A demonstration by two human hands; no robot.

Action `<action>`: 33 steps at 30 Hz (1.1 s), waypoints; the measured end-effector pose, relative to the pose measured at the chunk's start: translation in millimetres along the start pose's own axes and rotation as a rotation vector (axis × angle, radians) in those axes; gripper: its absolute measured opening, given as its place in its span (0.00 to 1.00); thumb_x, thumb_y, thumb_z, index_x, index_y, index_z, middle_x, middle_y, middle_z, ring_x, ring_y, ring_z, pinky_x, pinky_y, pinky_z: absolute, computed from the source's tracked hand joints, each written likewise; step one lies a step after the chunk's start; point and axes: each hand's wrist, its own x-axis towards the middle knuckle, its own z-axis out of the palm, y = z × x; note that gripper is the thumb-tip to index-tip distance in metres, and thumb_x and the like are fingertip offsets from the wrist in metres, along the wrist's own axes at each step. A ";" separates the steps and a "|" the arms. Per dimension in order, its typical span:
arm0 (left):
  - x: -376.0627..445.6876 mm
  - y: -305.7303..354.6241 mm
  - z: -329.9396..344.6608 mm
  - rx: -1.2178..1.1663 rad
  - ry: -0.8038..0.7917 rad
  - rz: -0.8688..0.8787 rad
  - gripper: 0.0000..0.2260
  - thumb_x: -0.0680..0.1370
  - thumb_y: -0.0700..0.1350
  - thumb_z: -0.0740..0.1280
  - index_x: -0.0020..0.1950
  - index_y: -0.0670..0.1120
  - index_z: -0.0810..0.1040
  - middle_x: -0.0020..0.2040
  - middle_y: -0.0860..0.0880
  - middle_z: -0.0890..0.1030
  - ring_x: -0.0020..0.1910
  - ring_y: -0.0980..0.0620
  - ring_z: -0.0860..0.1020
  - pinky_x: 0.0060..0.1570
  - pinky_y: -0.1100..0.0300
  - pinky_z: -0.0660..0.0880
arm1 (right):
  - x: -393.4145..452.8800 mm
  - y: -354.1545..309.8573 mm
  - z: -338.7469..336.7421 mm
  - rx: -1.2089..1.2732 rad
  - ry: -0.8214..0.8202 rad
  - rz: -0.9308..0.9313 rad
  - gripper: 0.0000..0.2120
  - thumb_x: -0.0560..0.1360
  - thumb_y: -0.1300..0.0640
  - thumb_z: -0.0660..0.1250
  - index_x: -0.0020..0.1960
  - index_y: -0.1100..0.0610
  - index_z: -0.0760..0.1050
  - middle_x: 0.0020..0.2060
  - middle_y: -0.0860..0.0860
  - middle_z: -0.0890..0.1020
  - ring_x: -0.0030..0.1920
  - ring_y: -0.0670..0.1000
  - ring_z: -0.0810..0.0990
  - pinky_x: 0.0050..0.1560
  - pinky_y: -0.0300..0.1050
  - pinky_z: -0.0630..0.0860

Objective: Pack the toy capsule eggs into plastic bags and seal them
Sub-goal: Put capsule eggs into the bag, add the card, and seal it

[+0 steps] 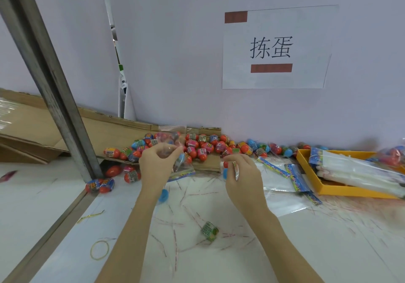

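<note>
Up above the white surface [219,260], the left hand [156,164] pinches a clear plastic bag [175,151] with eggs inside, while the right hand [240,173] grips a capsule egg [225,169] just beside it; loose capsule eggs [197,146] lie heaped on cardboard [208,165] behind, and empty bags [282,184] lie to the right

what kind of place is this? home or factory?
Likely a small packing workstation in a factory or workshop, not a home. A printed sign on the partition labels the station, loose capsule eggs are heaped along the table, and a yellow tray holds stacked empty bags.
</note>
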 end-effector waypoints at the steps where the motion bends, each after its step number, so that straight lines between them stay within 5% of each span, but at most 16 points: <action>1: -1.1 1.3 1.4 -0.025 -0.020 -0.031 0.05 0.75 0.51 0.79 0.42 0.52 0.87 0.35 0.51 0.86 0.38 0.50 0.84 0.45 0.49 0.82 | 2.1 4.8 1.2 -0.055 -0.036 -0.003 0.10 0.83 0.64 0.63 0.59 0.58 0.81 0.60 0.51 0.81 0.64 0.52 0.75 0.65 0.43 0.72; 3: -2.0 3.5 3.7 -0.081 -0.096 -0.090 0.06 0.74 0.50 0.80 0.40 0.51 0.87 0.36 0.47 0.86 0.40 0.41 0.85 0.49 0.42 0.84 | 5.7 12.7 3.3 -0.124 -0.156 0.023 0.13 0.84 0.61 0.60 0.64 0.57 0.80 0.71 0.54 0.75 0.76 0.54 0.67 0.74 0.49 0.66; 8: -7.6 9.1 9.6 -0.061 -0.258 -0.095 0.11 0.71 0.50 0.82 0.41 0.44 0.87 0.38 0.43 0.86 0.34 0.49 0.81 0.46 0.46 0.82 | 6.6 23.6 12.1 -0.269 -0.369 0.083 0.18 0.87 0.51 0.55 0.72 0.52 0.76 0.79 0.55 0.65 0.80 0.55 0.59 0.79 0.51 0.59; 14: -12.4 6.8 15.2 0.012 -0.396 -0.078 0.10 0.72 0.50 0.82 0.41 0.46 0.87 0.34 0.47 0.86 0.30 0.52 0.81 0.32 0.63 0.76 | 9.0 21.9 7.4 -0.147 -0.087 -0.003 0.13 0.84 0.56 0.63 0.66 0.51 0.78 0.55 0.55 0.76 0.56 0.57 0.75 0.59 0.55 0.75; 17: -13.7 5.1 19.7 0.065 -0.416 -0.072 0.10 0.71 0.52 0.82 0.40 0.47 0.87 0.36 0.49 0.87 0.30 0.52 0.83 0.31 0.63 0.77 | 8.9 12.1 2.1 0.031 0.067 -0.056 0.11 0.84 0.57 0.64 0.64 0.49 0.78 0.49 0.50 0.74 0.46 0.52 0.76 0.49 0.47 0.77; 20: -15.6 5.8 24.7 0.130 -0.442 -0.047 0.10 0.72 0.53 0.82 0.40 0.48 0.87 0.37 0.53 0.87 0.30 0.52 0.83 0.31 0.63 0.77 | 6.8 1.6 0.1 0.125 0.107 -0.131 0.14 0.84 0.57 0.64 0.68 0.49 0.75 0.50 0.48 0.77 0.45 0.48 0.77 0.46 0.39 0.75; 24: -18.4 6.8 30.1 0.177 -0.482 0.037 0.08 0.71 0.52 0.82 0.41 0.51 0.87 0.38 0.54 0.87 0.30 0.54 0.83 0.37 0.59 0.81 | 3.6 -8.5 3.7 0.263 0.093 -0.141 0.16 0.80 0.60 0.70 0.67 0.53 0.73 0.53 0.44 0.80 0.52 0.47 0.80 0.49 0.43 0.79; 29: -23.7 10.6 32.2 0.160 -0.539 0.235 0.11 0.71 0.50 0.82 0.44 0.65 0.84 0.42 0.64 0.87 0.42 0.66 0.84 0.43 0.74 0.76 | 4.3 -6.9 1.2 0.188 0.084 -0.231 0.17 0.80 0.66 0.69 0.66 0.54 0.77 0.57 0.47 0.75 0.54 0.43 0.78 0.48 0.38 0.80; 33: -23.0 10.8 32.7 0.179 -0.498 0.245 0.08 0.71 0.56 0.81 0.43 0.65 0.83 0.40 0.63 0.86 0.40 0.63 0.83 0.40 0.71 0.76 | 5.5 -7.0 -0.5 0.216 0.053 -0.204 0.18 0.80 0.67 0.69 0.66 0.53 0.79 0.57 0.48 0.73 0.50 0.45 0.81 0.43 0.30 0.76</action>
